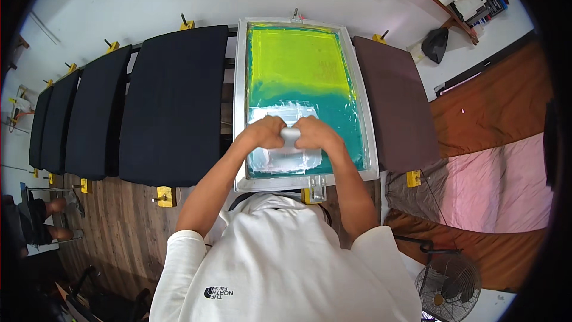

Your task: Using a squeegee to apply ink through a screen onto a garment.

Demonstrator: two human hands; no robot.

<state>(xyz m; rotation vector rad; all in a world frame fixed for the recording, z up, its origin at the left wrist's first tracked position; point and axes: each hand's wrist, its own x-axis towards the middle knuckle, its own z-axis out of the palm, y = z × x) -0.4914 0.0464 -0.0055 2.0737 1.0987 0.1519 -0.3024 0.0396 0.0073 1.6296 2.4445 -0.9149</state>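
A silk-screen frame (241, 83) with a pale metal rim lies in front of me. Its mesh (298, 53) is yellow-green at the far end and teal nearer to me. White ink (301, 109) is smeared over the left and middle of the near half. My left hand (266, 132) and my right hand (314, 133) are closed side by side over that ink, gripping a squeegee (291, 138). Only a pale piece of it shows between them; its blade is hidden. A metal clamp (317, 189) holds the frame's near edge.
Dark cloth-covered boards (176, 104) stand in a row on the left, and a brown one (396, 104) on the right. Yellow brackets (166, 197) stick out at their ends. A fan (448, 286) stands at the lower right. Another person's legs (56, 220) show at the far left.
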